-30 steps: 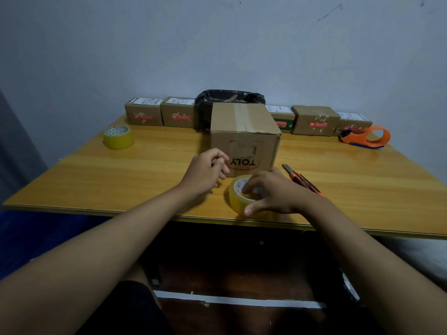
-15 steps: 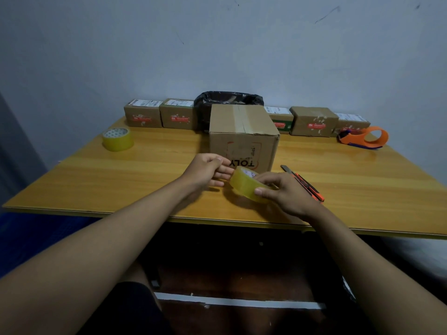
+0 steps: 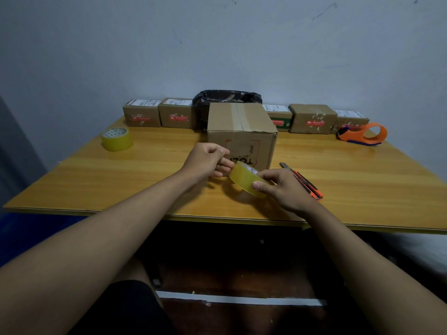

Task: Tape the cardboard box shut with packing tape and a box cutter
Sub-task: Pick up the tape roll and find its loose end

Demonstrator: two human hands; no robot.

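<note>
A brown cardboard box (image 3: 239, 126) stands in the middle of the wooden table (image 3: 121, 180), its top flaps closed with a strip of tape along the seam. Just in front of it my right hand (image 3: 280, 189) holds a yellowish roll of packing tape (image 3: 244, 177), tilted and lifted off the table. My left hand (image 3: 205, 160) is at the roll's left edge, with its fingertips pinched against the tape. An orange and black box cutter (image 3: 304, 182) lies on the table to the right of my right hand.
A second tape roll (image 3: 117, 139) sits at the table's left. An orange tape dispenser (image 3: 362, 134) lies at the back right. Several small labelled boxes (image 3: 142, 116) and a black bag (image 3: 225, 97) line the wall.
My right hand has lifted the tape roll off the table and tilted it. My left hand has moved over to the roll's edge.
</note>
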